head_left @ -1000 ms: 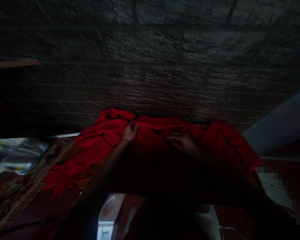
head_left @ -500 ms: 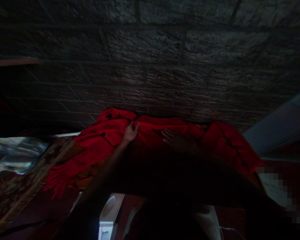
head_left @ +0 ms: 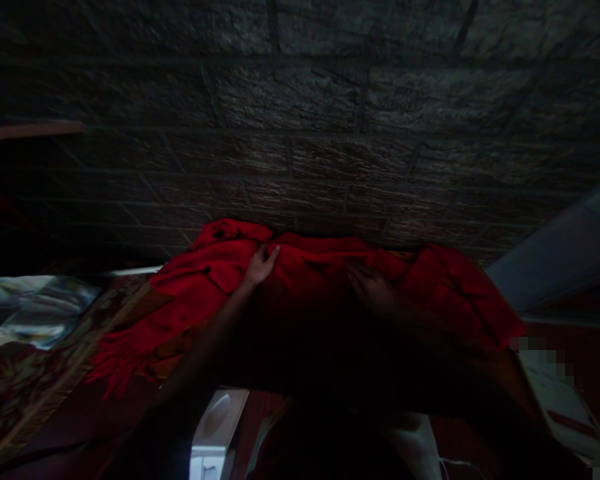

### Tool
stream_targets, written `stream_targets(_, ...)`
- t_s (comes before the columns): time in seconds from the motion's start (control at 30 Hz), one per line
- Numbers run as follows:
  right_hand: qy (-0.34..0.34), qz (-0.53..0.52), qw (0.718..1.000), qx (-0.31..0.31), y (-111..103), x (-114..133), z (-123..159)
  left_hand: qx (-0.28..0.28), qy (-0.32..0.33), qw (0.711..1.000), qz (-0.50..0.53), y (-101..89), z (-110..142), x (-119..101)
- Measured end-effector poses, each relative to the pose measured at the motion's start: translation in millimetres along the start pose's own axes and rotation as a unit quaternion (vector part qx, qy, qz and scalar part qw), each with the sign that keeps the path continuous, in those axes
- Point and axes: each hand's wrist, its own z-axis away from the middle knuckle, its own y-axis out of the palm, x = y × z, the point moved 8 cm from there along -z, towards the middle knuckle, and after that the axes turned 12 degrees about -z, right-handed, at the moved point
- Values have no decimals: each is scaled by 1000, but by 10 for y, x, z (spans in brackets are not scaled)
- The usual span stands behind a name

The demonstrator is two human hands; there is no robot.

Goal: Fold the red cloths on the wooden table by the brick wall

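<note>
A red scarf [head_left: 200, 267] with a fringed end [head_left: 115, 357] lies spread and rumpled along a narrow wooden surface against the wall. My left hand [head_left: 261, 265] rests on its left-middle part, thumb stretched apart from the fingers, whose tips are partly out of sight. To the right, my right hand [head_left: 373, 287] lies low over the scarf's middle with its fingers extended, close to a raised fold. It is dim, and my forearms and shadow darken the near part of the cloth.
A dark block wall [head_left: 320, 153] rises directly behind. At left lie a patterned rug [head_left: 125, 293] and a crumpled pale sheet [head_left: 35, 310]. A white box-like object [head_left: 220, 420] stands below, near me. A pale panel [head_left: 555, 247] leans at right.
My right hand has slid to the right and slightly toward me across the scarf. My left hand stays in about the same place.
</note>
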Motion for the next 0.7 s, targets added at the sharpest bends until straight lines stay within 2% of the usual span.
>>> stream_targets(0.13, 30, 0, 998, -49, -191, -228, 71, 71, -86, 986, 120, 49, -59, -18)
stream_targets(0.23, 122, 26, 985, -122, -503, -459, -103, 107, -134, 971, 168, 81, -97, -49)
stream_targets(0.3, 222, 34, 970, -93, -600, -663, -288, 115, -154, 968, 162, 92, -113, -52)
stream_targets(0.4, 331, 15, 943, 15, -533, -907, -491, 120, -161, 967, 158, 112, -112, -43)
stream_targets(0.47, 347, 6, 937, 35, -483, -982, -554, 119, -157, 966, 168, 120, -95, -26)
stream_targets(0.7, 364, -58, 929, 29, -388, -1169, -519, 113, -136, 962, 210, 143, -67, 70)
